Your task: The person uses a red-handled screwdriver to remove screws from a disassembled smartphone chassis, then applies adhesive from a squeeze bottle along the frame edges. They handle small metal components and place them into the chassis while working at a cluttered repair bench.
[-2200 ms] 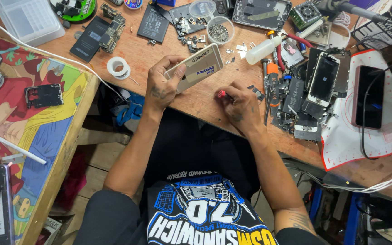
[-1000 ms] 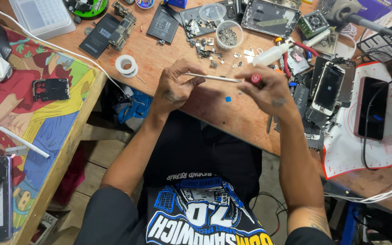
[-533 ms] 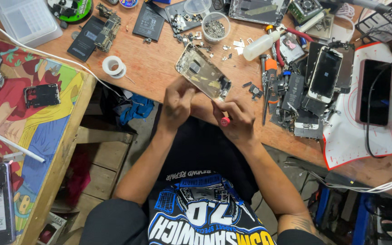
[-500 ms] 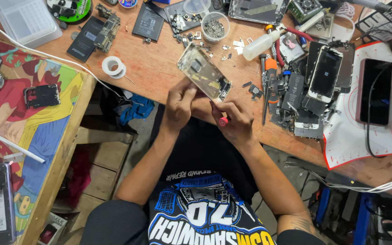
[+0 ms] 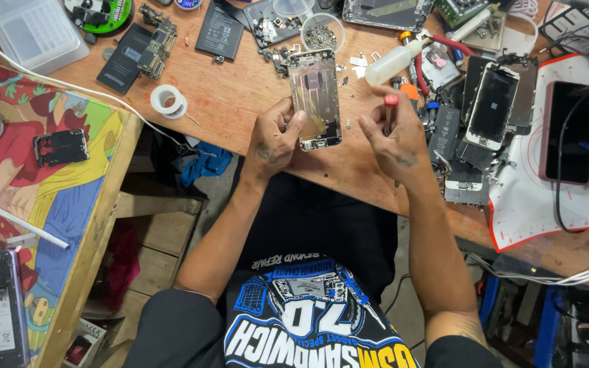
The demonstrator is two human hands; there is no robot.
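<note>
My left hand point(image 5: 275, 136) grips an opened phone housing point(image 5: 314, 99), a silver rear shell with its inside facing up, held above the wooden workbench point(image 5: 233, 102). My right hand point(image 5: 393, 136) is closed around a small screwdriver with a red cap point(image 5: 390, 102), held upright just right of the housing and apart from it. Loose screws and small metal parts lie on the bench around both hands.
A round dish of screws point(image 5: 322, 34), a white squeeze bottle point(image 5: 393, 63), a roll of tape point(image 5: 167, 101), a battery point(image 5: 221, 31), circuit boards point(image 5: 158, 41), several phone screens point(image 5: 492, 102) and a dark phone on a white-and-red mat point(image 5: 567, 133) crowd the bench. A painted side table point(image 5: 49, 184) stands left.
The housing has turned from slanted to upright and sits higher in my left hand. My right hand rose from below the bench edge, the screwdriver now standing beside the housing.
</note>
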